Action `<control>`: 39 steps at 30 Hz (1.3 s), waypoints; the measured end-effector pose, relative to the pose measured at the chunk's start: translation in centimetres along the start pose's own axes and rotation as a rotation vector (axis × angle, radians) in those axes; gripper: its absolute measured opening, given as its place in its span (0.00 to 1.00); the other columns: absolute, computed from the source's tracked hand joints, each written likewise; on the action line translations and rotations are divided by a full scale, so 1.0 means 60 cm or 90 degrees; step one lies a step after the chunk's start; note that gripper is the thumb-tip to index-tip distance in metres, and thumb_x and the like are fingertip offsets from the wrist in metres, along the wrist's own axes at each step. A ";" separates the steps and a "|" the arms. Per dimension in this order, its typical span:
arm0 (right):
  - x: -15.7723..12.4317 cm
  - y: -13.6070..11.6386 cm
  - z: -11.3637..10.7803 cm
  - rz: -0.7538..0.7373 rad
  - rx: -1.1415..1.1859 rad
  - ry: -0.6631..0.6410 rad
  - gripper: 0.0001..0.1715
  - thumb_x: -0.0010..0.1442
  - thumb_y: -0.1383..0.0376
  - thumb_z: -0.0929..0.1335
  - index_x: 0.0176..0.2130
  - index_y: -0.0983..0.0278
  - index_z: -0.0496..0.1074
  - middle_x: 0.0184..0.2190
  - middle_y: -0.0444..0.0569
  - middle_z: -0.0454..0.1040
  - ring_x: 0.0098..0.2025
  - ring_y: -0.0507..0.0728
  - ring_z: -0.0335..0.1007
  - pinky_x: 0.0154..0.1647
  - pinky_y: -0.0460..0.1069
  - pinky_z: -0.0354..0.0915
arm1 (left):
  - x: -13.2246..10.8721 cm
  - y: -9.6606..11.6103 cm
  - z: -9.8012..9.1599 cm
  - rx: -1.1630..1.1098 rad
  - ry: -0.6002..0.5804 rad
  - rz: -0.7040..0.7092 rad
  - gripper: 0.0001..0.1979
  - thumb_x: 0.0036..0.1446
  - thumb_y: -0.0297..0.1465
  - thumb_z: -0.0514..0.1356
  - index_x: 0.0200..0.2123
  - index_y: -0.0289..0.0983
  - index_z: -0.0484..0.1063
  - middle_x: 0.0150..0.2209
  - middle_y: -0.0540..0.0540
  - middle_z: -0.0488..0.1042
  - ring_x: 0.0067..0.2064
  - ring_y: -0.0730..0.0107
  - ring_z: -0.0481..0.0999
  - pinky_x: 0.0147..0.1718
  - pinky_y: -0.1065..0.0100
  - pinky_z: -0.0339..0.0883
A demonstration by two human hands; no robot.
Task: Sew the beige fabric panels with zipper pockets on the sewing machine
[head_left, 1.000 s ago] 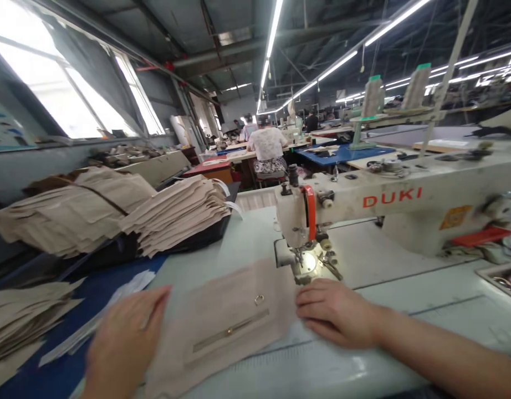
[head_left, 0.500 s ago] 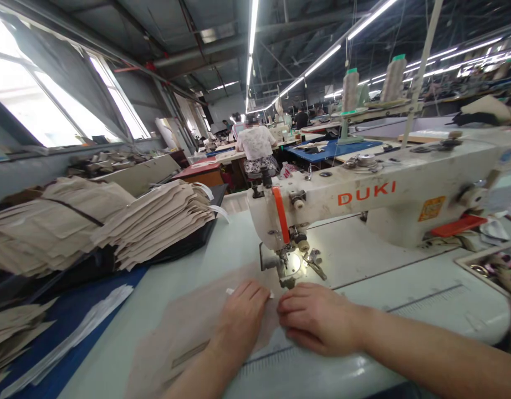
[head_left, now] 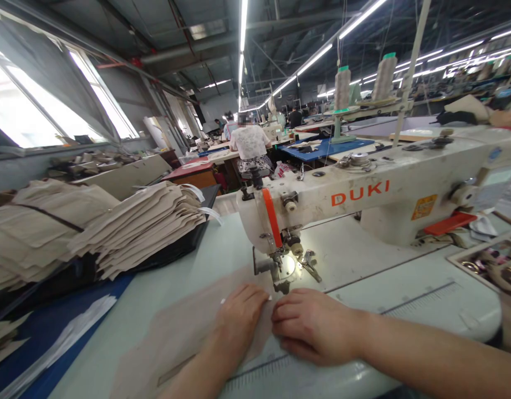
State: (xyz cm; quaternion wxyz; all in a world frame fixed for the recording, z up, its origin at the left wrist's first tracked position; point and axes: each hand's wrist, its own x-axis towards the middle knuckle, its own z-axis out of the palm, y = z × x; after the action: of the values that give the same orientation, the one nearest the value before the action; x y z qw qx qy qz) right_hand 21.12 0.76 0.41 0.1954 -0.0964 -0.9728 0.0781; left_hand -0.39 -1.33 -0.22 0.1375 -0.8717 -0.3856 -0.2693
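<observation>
item examined: one beige fabric panel (head_left: 184, 316), lying flat on the table (head_left: 222, 249), in front and to the left of the sewing machine (head_left: 317, 194). its long axis appears to run obliquely, from the near left of the view up toward the stitching point (head_left: 279, 263). a narrow slot (head_left: 176, 371) in the panel runs roughly the same way, partly covered by the left forearm.

left hand (head_left: 241, 313): on top of the panel, toward its right end. fingers close together and directed at the stitching point. a small white piece (head_left: 270, 298) shows at the fingertips, with a white bit also visible on the hand's far left side; whether these are one piece, and whether it is pinched or merely pressed, cannot be determined.

right hand (head_left: 313, 324): at the panel's right edge, fingers bent and close together, fingertips directed left at the edge. contact seems likely; a grip on the cloth cannot be confirmed.

governing relation: the stitching point lies just beyond both sets of fingertips. the hands are near each other, neither clearly nearer to it. the panel's far right corner lies near the machine head; whether any cloth is underneath is not discernible.
</observation>
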 end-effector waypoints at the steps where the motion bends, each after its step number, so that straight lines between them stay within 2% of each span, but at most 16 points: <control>1: 0.001 0.000 0.000 0.000 -0.005 0.000 0.09 0.66 0.65 0.64 0.39 0.64 0.73 0.39 0.50 0.79 0.45 0.58 0.71 0.45 0.52 0.62 | -0.003 -0.001 0.001 0.000 0.003 0.006 0.15 0.64 0.18 0.49 0.36 0.36 0.74 0.31 0.46 0.78 0.34 0.66 0.77 0.37 0.67 0.75; 8: 0.002 0.000 -0.002 0.000 -0.023 -0.010 0.08 0.65 0.65 0.65 0.38 0.65 0.74 0.37 0.48 0.78 0.43 0.57 0.71 0.43 0.51 0.62 | -0.002 -0.005 -0.005 0.031 0.011 0.032 0.17 0.63 0.17 0.48 0.38 0.36 0.75 0.35 0.46 0.79 0.37 0.67 0.79 0.40 0.65 0.77; 16: 0.001 0.001 0.000 0.005 -0.011 -0.009 0.09 0.66 0.65 0.65 0.38 0.65 0.74 0.37 0.48 0.78 0.43 0.57 0.70 0.43 0.51 0.62 | 0.021 0.009 -0.003 0.041 0.029 0.027 0.18 0.66 0.18 0.45 0.32 0.36 0.72 0.30 0.47 0.76 0.31 0.66 0.77 0.32 0.65 0.76; 26: 0.001 -0.001 -0.001 0.012 -0.006 -0.024 0.10 0.67 0.64 0.65 0.39 0.66 0.74 0.38 0.49 0.78 0.44 0.57 0.70 0.46 0.51 0.62 | 0.012 0.005 0.001 0.072 0.060 0.053 0.18 0.67 0.19 0.44 0.35 0.35 0.72 0.32 0.47 0.78 0.33 0.67 0.78 0.36 0.67 0.77; 35: 0.001 0.001 0.004 0.021 -0.002 -0.031 0.08 0.65 0.65 0.66 0.38 0.66 0.74 0.39 0.48 0.78 0.44 0.57 0.71 0.45 0.51 0.62 | 0.007 0.001 0.008 0.077 0.056 0.063 0.18 0.64 0.16 0.44 0.37 0.36 0.72 0.33 0.47 0.78 0.35 0.67 0.79 0.37 0.67 0.77; 39: 0.002 0.001 0.001 0.026 -0.004 -0.042 0.07 0.64 0.66 0.66 0.37 0.65 0.75 0.38 0.48 0.78 0.43 0.57 0.71 0.44 0.51 0.63 | 0.008 0.000 0.009 0.070 0.082 0.068 0.19 0.63 0.15 0.44 0.37 0.36 0.71 0.32 0.48 0.78 0.34 0.67 0.78 0.37 0.68 0.76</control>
State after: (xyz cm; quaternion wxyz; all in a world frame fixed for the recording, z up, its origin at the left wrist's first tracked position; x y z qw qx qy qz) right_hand 20.96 0.83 0.37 0.1610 -0.1141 -0.9769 0.0822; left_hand 0.08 -0.79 -0.37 0.2237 -0.8630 -0.3434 -0.2953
